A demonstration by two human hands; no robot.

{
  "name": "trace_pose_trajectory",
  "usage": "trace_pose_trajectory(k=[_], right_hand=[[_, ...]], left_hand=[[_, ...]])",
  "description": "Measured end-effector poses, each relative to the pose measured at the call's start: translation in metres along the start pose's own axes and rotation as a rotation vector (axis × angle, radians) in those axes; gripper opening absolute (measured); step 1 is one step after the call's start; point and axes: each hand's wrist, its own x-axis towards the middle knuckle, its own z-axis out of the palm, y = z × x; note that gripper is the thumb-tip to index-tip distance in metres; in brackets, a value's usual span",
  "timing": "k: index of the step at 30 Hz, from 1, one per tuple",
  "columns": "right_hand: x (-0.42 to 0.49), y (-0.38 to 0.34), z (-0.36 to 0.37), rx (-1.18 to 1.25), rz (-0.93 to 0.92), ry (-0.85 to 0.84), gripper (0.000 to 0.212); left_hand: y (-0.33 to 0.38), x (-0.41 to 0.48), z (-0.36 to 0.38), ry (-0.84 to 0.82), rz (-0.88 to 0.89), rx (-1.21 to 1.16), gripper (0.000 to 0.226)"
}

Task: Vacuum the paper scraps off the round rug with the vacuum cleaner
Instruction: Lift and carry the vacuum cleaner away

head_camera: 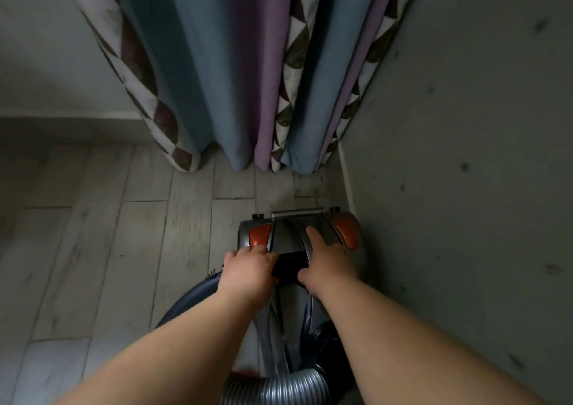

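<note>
As I am monitoring, both hands are contacting the vacuum cleaner point(286, 237).
Grey with orange buttons point(259, 234), it is sitting on the floor point(108, 249) beside the wall point(465, 187); the left hand point(248, 270) is gripping its top, and the right hand point(330, 260) is lying flat alongside.

I see the vacuum cleaner point(285, 237) in glossy plastic, its hose point(288, 389) ribbed and shiny, curtain point(217, 79) matt cloth, floor point(93, 249) wood-grained planks.
</note>
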Motion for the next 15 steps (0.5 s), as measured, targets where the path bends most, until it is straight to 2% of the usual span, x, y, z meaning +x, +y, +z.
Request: trace_pose_trajectory(k=[5, 15], right_hand=[[0.065, 0.010, 0.009, 0.045, 0.023, -0.032, 0.096], [0.120, 0.018, 0.034, -0.012, 0.014, -0.089, 0.096]], left_hand=[[-0.008, 0.063, 0.027, -0.013, 0.020, -0.007, 0.041], [-0.016, 0.114, 0.066, -0.091, 0.003, 0.053, 0.038]])
